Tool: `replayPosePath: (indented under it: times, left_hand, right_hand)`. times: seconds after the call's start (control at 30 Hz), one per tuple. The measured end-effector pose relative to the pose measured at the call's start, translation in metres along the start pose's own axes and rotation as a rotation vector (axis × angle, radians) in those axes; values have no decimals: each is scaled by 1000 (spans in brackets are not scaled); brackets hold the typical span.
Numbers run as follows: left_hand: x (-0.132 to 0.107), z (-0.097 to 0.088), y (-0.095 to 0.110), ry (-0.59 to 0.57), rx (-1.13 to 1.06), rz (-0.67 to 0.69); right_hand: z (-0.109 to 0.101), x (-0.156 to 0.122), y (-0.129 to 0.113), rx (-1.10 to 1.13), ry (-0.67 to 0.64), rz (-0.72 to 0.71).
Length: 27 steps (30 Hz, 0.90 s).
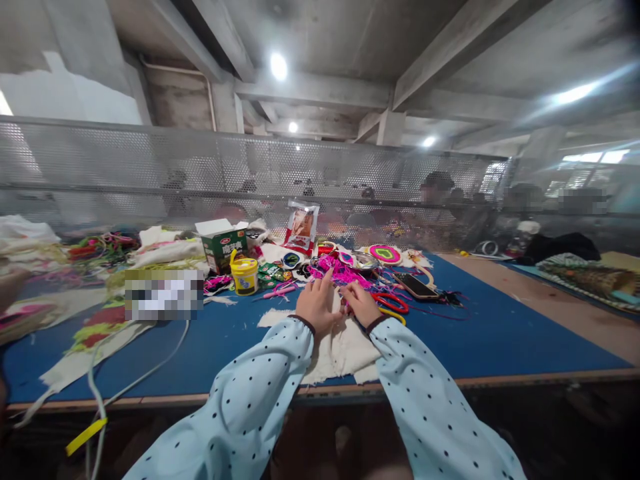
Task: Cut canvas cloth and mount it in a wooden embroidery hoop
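Observation:
A piece of white cloth point(333, 353) with frayed edges lies at the front of the blue-topped table. My left hand point(319, 307) is closed at the cloth's upper part, its back toward me and its thumb turned to the right. Close beside it, my right hand point(362, 304) has its fingertips bent together near my left thumb; whatever they pinch is too small to make out. Bright pink yarn point(340, 270) lies tangled just beyond both hands. Red-handled scissors point(391, 303) rest right of my right hand.
Left of my hands stand a yellow tub point(245, 277) and a green box point(223, 247). A phone point(416, 287) lies to the right, a round pink-and-green piece point(385, 254) behind it. A red-and-white packet point(302, 227) leans at the back. Another person's hand point(15, 287) shows far left.

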<state>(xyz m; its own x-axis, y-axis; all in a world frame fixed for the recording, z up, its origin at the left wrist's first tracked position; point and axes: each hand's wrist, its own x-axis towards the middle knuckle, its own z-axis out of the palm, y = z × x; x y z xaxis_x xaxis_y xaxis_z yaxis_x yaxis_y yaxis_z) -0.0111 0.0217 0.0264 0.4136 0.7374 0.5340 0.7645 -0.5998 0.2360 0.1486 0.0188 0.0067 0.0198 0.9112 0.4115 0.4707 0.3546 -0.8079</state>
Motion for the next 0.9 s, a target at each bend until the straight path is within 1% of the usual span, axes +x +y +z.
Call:
replayPosePath:
  times: [0.17, 0.37, 0.57, 0.7, 0.9]
  left_hand:
    - [0, -1, 1, -18, -1, -5]
    - [0, -1, 3, -47, -12, -23]
    - [0, 1, 1, -24, -24, -7]
    - [0, 1, 0, -16, -24, 5]
    - [0, 0, 1, -49, -10, -15]
  right_hand:
    - [0, 0, -1, 26, -47, 85]
    - [0, 0, 2, 21, -55, 69]
    - [0, 0, 4, 14, -69, 61]
    - [0, 0, 4, 24, -59, 81]
    - [0, 0, 3, 6, -70, 68]
